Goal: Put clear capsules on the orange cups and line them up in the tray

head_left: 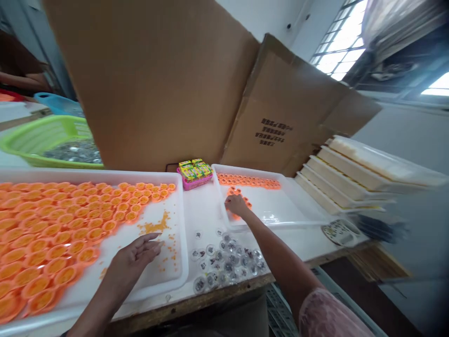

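Orange cups (234,191) are touched by the right hand (236,205), grip indiscernible; left hand (135,255) released. Clear capsules (228,262) could be swept off the counter (206,210) by the forearm (273,248).

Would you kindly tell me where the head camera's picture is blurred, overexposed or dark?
In the head view, the windows are blown out to white; the stacked trays and the right edge smear with blur; the right-hand corners darken; the left hand, right hand and orange cups in the middle read fairly sharp.
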The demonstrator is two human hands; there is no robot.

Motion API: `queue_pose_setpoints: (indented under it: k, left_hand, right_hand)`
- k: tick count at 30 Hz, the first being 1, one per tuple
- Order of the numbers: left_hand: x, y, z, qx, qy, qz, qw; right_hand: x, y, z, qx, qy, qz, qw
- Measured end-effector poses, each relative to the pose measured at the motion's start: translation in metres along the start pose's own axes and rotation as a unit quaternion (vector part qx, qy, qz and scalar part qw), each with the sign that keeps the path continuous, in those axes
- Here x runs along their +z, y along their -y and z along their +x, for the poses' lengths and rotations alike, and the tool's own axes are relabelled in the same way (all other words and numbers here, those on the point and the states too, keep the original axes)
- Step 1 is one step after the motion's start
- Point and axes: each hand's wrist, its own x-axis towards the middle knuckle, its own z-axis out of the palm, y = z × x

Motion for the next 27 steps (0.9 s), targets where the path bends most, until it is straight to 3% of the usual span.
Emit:
queue_pose_setpoints:
  k: [5,9,11,13,17,21,27]
  left_hand:
    - [-0.004,-0.002,0.003,-0.002,-0.007,0.091,0.996]
    - [-0.002,-0.003,0.004,0.000,-0.043,0.090,0.995]
    - [-0.002,-0.004,0.003,0.005,-0.055,0.080,0.995]
    - [-0.003,-0.005,0.002,0.013,-0.070,0.058,0.996]
    - [-0.007,-0.008,0.000,0.016,-0.181,-0.004,0.983]
    - [-0.012,-0.004,0.001,0.067,-0.274,-0.109,0.953]
    - [-0.015,0.003,0.007,0.052,-0.309,-0.222,0.923]
  right_hand:
    - [0.001,0.006,0.003,-0.092,-0.047,0.013,0.995]
    - [0.011,0.057,0.015,-0.153,-0.079,0.022,0.985]
    - [0.034,0.103,0.018,-0.212,-0.030,0.036,0.976]
    - [0.065,0.151,0.016,-0.284,0.058,0.053,0.956]
    - [0.127,0.217,0.004,-0.343,0.208,0.039,0.915]
    - [0.157,0.231,-0.006,-0.325,0.258,-0.060,0.908]
    - [0.148,0.217,-0.018,-0.318,0.281,-0.104,0.900]
